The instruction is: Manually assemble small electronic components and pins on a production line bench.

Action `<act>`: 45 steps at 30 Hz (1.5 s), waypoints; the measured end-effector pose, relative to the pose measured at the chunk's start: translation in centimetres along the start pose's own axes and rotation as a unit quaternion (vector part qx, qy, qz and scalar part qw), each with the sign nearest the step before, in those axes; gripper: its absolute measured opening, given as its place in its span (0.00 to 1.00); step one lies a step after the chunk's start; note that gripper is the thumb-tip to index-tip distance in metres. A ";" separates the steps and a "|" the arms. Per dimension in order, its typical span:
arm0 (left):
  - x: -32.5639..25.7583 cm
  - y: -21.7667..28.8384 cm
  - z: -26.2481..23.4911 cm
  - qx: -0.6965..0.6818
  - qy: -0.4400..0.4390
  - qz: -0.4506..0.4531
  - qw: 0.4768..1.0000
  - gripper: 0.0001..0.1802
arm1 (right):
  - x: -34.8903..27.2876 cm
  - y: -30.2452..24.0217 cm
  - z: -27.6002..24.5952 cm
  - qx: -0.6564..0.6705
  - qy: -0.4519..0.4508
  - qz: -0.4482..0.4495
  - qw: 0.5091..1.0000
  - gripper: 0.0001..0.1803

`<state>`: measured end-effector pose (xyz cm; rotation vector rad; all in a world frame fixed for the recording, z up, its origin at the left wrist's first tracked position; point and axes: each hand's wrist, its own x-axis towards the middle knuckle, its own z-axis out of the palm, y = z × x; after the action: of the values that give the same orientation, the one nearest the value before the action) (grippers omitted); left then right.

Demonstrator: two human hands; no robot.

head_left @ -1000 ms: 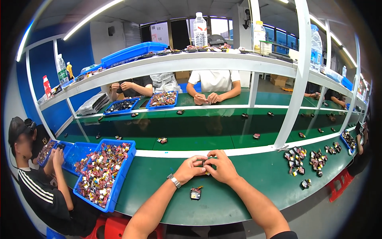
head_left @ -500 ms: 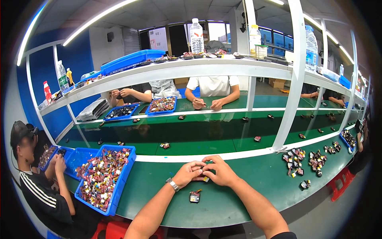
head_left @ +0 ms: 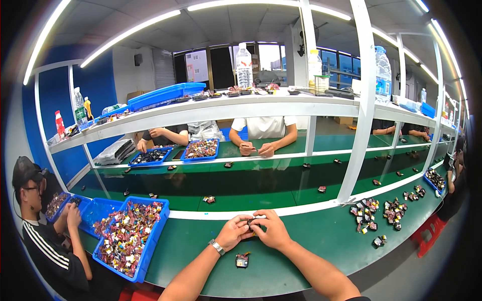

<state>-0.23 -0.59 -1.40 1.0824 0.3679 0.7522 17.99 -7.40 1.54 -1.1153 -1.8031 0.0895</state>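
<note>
Both hands meet over the green bench, closed around a small dark electronic part (head_left: 251, 225). My left hand (head_left: 234, 233), below the watch on its wrist, pinches the part from the left. My right hand (head_left: 272, 231) grips it from the right, and the fingers cover most of it. Just in front of the hands lies one similar small part (head_left: 242, 260) with reddish wires and a pale label. To their left stands a blue tray (head_left: 163, 220) heaped with small wired pieces in red, white and yellow.
Clusters of finished-looking dark parts (head_left: 365, 213) lie on the bench at right. Beyond a white rail (head_left: 226, 213), a dark green conveyor belt (head_left: 241, 180) carries scattered parts. An overhead shelf (head_left: 226, 108) with bottles and white posts spans the bench. Co-workers sit at left and across.
The whole view has tilted slightly upward. My hands stay together, and more of the dark part shows between the fingers. Across the belt, a co-worker's hand has dropped to a tray.
</note>
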 end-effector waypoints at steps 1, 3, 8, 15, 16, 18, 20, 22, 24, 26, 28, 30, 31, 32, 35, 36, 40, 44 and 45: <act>-0.1 0.0 -0.1 -0.003 -0.004 0.004 1.000 0.18 | 0.0 0.0 0.0 0.001 -0.005 0.005 1.000 0.06; 0.0 0.2 0.2 -0.001 -0.005 0.005 1.000 0.18 | 0.0 -0.1 -0.1 0.008 -0.019 0.021 1.000 0.06; 0.1 0.2 0.0 0.010 -0.008 -0.004 1.000 0.19 | 0.0 0.2 -0.5 0.014 -0.053 0.007 0.998 0.06; 0.2 0.3 -0.3 -0.013 -0.007 0.013 1.000 0.17 | 0.3 0.7 -1.5 0.051 -0.093 -0.005 0.994 0.05; 0.2 0.3 -0.3 -0.013 -0.007 0.013 1.000 0.17 | 0.3 0.8 -1.3 0.052 -0.093 -0.005 0.994 0.05; 0.1 0.3 0.0 -0.019 -0.002 0.014 1.000 0.17 | 0.3 0.9 -1.0 0.039 -0.087 0.016 0.995 0.06; 0.1 0.3 0.3 -0.005 0.003 0.007 1.000 0.17 | 0.0 0.7 -0.7 0.034 -0.087 0.019 0.995 0.06; 0.1 0.4 0.4 0.008 0.008 0.000 1.000 0.18 | 0.0 0.6 -0.7 0.030 -0.088 0.022 0.995 0.06; 0.2 0.4 0.4 0.013 0.000 -0.008 1.000 0.17 | 0.1 0.5 -1.0 0.039 -0.093 0.017 0.995 0.07; 0.2 0.3 0.4 0.001 -0.012 -0.010 1.000 0.17 | 0.3 0.5 -1.4 0.045 -0.108 0.013 0.993 0.07; 0.0 0.3 0.4 -0.011 -0.022 -0.011 1.000 0.16 | 0.2 0.8 -1.6 0.053 -0.125 0.009 0.991 0.07; 0.0 0.5 0.5 -0.030 -0.041 -0.021 0.998 0.15 | 0.2 1.5 -1.6 0.055 -0.137 -0.004 0.989 0.07; 0.0 0.5 0.4 -0.030 -0.040 -0.021 0.999 0.15 | 0.2 1.8 -1.3 0.056 -0.137 -0.005 0.989 0.07; 0.0 0.4 0.4 -0.032 -0.036 -0.016 0.999 0.15 | 0.2 2.1 -1.2 0.084 -0.134 0.009 0.987 0.07; 0.1 0.4 0.6 -0.035 -0.029 -0.007 0.999 0.15 | 0.1 2.3 -1.0 0.130 -0.128 0.040 0.982 0.07; 0.1 0.4 0.6 -0.036 -0.025 -0.003 0.999 0.15 | 0.1 2.3 -1.0 0.149 -0.125 0.057 0.979 0.07; 0.0 0.2 0.1 -0.025 -0.019 0.003 1.000 0.13 | 0.1 2.4 -0.4 0.165 -0.115 0.070 0.977 0.07; 0.0 0.2 0.2 -0.010 -0.006 0.004 1.000 0.13 | 0.0 2.3 0.0 0.205 -0.083 0.123 0.967 0.07; 0.0 0.3 0.4 0.005 0.000 0.004 1.000 0.13 | 0.0 2.3 0.1 0.207 -0.079 0.125 0.967 0.07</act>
<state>-0.10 -0.79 -0.94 1.0946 0.3682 0.7585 19.45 -6.06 0.31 -1.0447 -1.6681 0.6922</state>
